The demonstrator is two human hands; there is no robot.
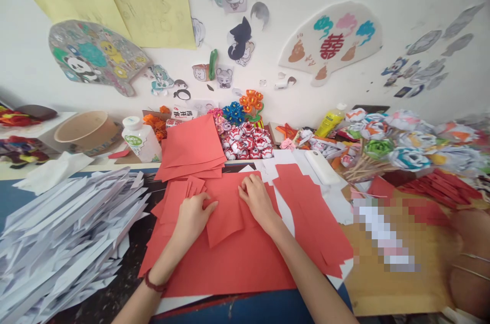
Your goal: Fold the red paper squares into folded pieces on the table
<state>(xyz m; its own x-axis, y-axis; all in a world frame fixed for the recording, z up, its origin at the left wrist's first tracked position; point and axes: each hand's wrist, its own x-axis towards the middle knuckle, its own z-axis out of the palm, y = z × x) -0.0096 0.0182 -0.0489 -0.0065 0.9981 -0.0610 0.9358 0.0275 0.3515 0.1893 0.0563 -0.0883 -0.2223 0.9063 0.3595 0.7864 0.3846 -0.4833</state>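
Small red paper between both hands, over larger red sheets

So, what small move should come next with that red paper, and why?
I'd guess straightening the small red sheet: its near edge slants against that of the larger red sheet under it, with the left hand and right hand beside it.

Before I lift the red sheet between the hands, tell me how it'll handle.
The red sheet will probably bend easily, its edges looking thin. It's likely light for its size, apparently being paper. Lying over the large sheet, it may slide if pushed.
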